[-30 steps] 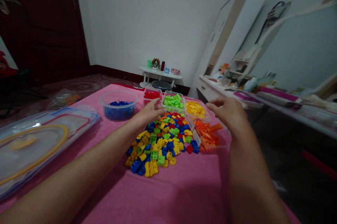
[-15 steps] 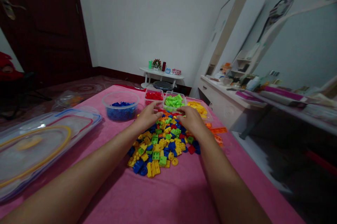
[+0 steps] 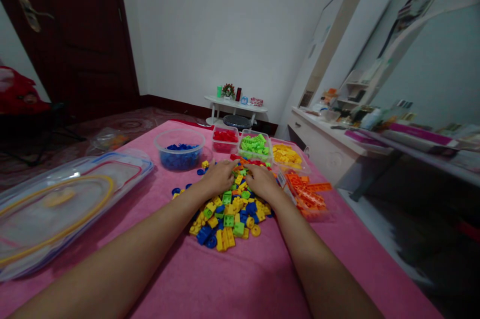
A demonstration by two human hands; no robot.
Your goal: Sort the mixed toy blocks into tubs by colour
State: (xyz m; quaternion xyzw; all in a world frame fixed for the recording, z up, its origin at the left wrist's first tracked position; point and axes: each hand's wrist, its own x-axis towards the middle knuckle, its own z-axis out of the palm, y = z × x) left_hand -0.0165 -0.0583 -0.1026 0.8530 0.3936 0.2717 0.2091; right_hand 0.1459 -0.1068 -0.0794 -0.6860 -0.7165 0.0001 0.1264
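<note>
Flat clear plastic lids with coloured rims (image 3: 86, 184) lie along the left edge of the pink-covered counter (image 3: 255, 279), and a round clear tub of blue pieces (image 3: 159, 147) stands near its far left corner. The left hand (image 3: 220, 177), fingers bent, rests on the mid-counter heap of multicoloured plastic blocks (image 3: 229, 207), before clear boxes of red (image 3: 225, 148) and light-green bricks (image 3: 255, 157) by the far edge. The right hand (image 3: 260, 180) curls likewise, whether either pinches anything unclear, beside containers of yellow (image 3: 302, 155) and orange bricks (image 3: 317, 216) toward the right edge.
</note>
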